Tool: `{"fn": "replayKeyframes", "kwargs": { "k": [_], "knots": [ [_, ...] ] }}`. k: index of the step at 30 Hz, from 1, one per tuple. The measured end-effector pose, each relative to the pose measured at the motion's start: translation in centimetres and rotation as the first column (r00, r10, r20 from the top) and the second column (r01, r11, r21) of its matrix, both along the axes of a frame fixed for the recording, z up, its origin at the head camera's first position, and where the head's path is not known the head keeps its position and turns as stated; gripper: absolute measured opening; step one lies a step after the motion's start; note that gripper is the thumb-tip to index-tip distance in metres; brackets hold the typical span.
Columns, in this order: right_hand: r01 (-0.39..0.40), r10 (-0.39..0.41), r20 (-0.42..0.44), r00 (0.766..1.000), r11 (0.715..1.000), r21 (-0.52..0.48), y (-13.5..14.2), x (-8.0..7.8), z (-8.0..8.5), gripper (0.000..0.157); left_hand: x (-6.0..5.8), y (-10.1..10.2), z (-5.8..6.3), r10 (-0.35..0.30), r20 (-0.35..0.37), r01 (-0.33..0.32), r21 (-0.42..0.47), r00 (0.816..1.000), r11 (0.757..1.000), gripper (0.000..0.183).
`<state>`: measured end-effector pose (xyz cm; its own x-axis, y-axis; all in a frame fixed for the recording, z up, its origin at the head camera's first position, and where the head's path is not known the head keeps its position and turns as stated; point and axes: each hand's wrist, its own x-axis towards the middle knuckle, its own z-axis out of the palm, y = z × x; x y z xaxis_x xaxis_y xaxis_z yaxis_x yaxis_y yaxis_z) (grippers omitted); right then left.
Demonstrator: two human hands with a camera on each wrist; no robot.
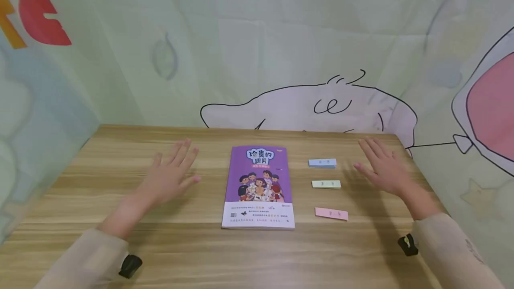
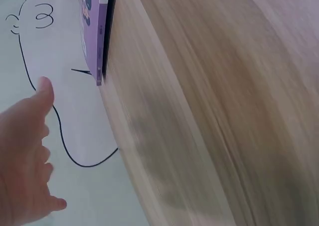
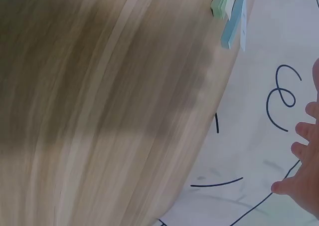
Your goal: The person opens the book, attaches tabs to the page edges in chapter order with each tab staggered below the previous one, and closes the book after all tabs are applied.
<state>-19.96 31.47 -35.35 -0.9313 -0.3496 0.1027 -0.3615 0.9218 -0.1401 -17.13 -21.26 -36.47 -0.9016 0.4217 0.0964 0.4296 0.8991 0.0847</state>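
A purple book [image 1: 259,186] with cartoon children on its cover lies flat in the middle of the wooden table. To its right, three small paper note pads form a column: blue [image 1: 322,163], pale green [image 1: 326,184] and pink [image 1: 331,213], each with handwriting on top. My left hand [image 1: 170,175] hovers left of the book, fingers straight and spread, holding nothing. On the other side, my right hand [image 1: 381,166] is held over the table right of the pads, its fingers also extended. The left wrist view catches the spine of the book [image 2: 101,41].
The wooden table [image 1: 180,253] ends at the back against a printed cloth backdrop [image 1: 249,57] with line drawings. Black straps [image 1: 130,266] sit at both sleeve cuffs. Shadows of the hands fall on the tabletop.
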Motion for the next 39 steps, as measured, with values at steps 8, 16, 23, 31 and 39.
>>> {"fn": "replayKeyframes", "kwargs": {
  "k": [8, 16, 23, 31, 39],
  "knots": [
    [-0.048, 0.048, 0.006, 0.999, 0.997, -0.064, -2.2, -1.6, -0.2, 0.065, -0.5, 2.1, 0.1, -0.038, 0.075, 0.038, 0.002, 0.996, 0.999, 0.066],
    [-0.148, 0.143, -0.050, 0.988, 0.984, -0.100, -5.8, -2.9, -1.1, 0.051, -1.2, 5.3, -0.1, -0.143, 0.173, 0.125, 0.111, 0.974, 0.986, 0.065],
    [-0.225, 0.216, -0.081, 0.973, 0.966, -0.130, -9.3, -3.5, -1.9, 0.041, -1.0, 8.1, -0.5, -0.219, 0.255, 0.192, 0.126, 0.942, 0.973, 0.069],
    [-0.162, 0.201, 0.066, 0.977, 0.911, -0.379, -12.1, -3.7, -2.9, 0.038, -0.7, 10.5, -0.9, -0.261, 0.346, 0.235, 0.116, 0.901, 0.965, 0.065],
    [0.153, 0.106, 0.419, 0.902, 0.828, -0.540, -14.5, -2.8, -4.0, 0.041, -0.3, 11.5, -1.7, -0.285, 0.330, 0.261, 0.117, 0.900, 0.958, 0.065]
  ]
}}
